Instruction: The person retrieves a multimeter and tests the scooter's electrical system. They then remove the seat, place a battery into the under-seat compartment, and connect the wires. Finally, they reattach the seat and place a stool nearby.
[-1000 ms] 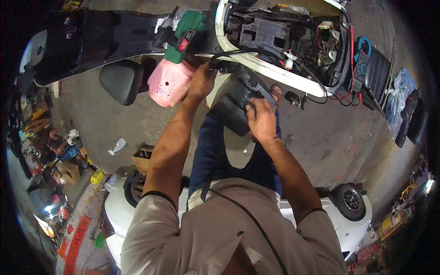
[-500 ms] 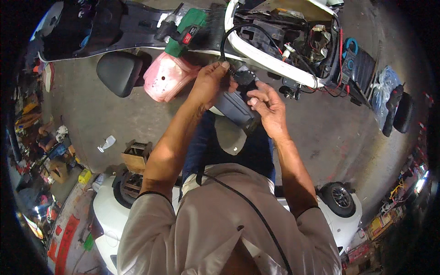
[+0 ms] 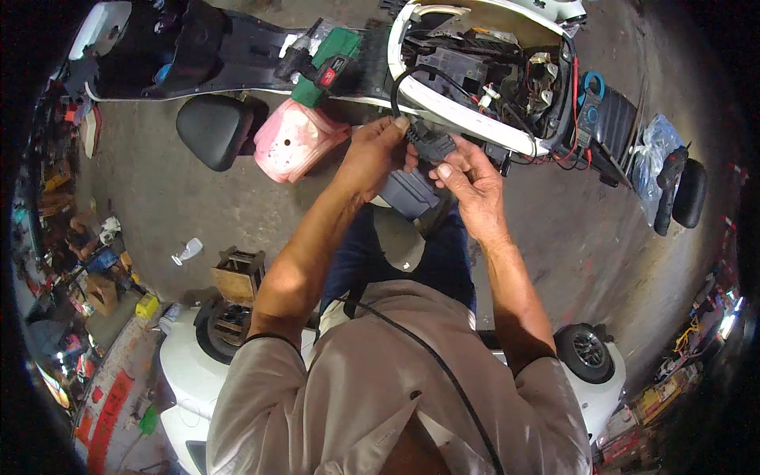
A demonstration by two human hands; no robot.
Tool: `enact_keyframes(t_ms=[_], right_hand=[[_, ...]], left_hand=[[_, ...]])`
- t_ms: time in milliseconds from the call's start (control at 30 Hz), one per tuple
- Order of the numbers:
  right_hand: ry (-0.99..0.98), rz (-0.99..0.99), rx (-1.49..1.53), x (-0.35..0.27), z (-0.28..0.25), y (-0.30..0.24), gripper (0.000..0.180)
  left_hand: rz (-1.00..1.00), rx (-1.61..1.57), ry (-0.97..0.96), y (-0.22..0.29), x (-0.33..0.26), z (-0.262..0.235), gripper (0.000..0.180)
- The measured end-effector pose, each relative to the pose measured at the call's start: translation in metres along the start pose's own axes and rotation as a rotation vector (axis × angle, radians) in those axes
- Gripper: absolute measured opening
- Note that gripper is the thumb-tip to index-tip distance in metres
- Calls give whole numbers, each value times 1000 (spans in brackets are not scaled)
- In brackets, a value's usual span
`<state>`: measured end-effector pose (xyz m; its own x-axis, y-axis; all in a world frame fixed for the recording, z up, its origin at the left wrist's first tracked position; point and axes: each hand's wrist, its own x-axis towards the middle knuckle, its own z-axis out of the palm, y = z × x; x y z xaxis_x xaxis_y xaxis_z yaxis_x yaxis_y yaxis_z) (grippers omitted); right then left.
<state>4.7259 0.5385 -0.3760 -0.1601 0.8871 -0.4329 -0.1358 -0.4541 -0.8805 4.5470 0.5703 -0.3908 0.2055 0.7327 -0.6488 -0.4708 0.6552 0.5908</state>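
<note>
Over my lap, a dark, blocky cable connector [image 3: 434, 146] with a ribbed sleeve is held between both hands. My left hand [image 3: 375, 156] pinches the sleeve end, where a thick black cable [image 3: 397, 89] arches up and over into the open scooter body. My right hand [image 3: 478, 188] is closed on the connector's other end, thumb below it and fingers partly hidden behind. Just beneath the hands is a grey plastic box [image 3: 408, 193]. The white-rimmed scooter body [image 3: 475, 123] lies ahead, with wires and parts inside.
A power drill [image 3: 305, 67] and a green case [image 3: 334, 49] rest on the black scooter floorboard. Nearby are a pink panel [image 3: 297, 142] and a black seat pad [image 3: 212, 132]. To the right sit a blue clamp meter [image 3: 589, 111] and a plastic bag [image 3: 655, 158]. A wooden stool [image 3: 237, 277] stands left.
My right fingers have closed onto the connector, which has turned so that its flat side shows more. The whole view has shifted slightly.
</note>
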Motion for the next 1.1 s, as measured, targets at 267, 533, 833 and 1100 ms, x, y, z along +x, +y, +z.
enact_keyframes(t_ms=[267, 533, 833, 1100], right_hand=[[-55, 329, 147, -10, -9, 61, 29], [273, -93, -842, 55, -37, 103, 23], [197, 19, -842, 96, -55, 135, 30], [189, 179, -644, 107, -72, 157, 32]], left_hand=[[-40, 354, -142, -46, -14, -46, 23], [331, 1003, 55, -67, -19, -81, 23], [675, 1095, 73, -50, -7, -69, 32], [558, 1065, -61, -49, 3, -57, 34]])
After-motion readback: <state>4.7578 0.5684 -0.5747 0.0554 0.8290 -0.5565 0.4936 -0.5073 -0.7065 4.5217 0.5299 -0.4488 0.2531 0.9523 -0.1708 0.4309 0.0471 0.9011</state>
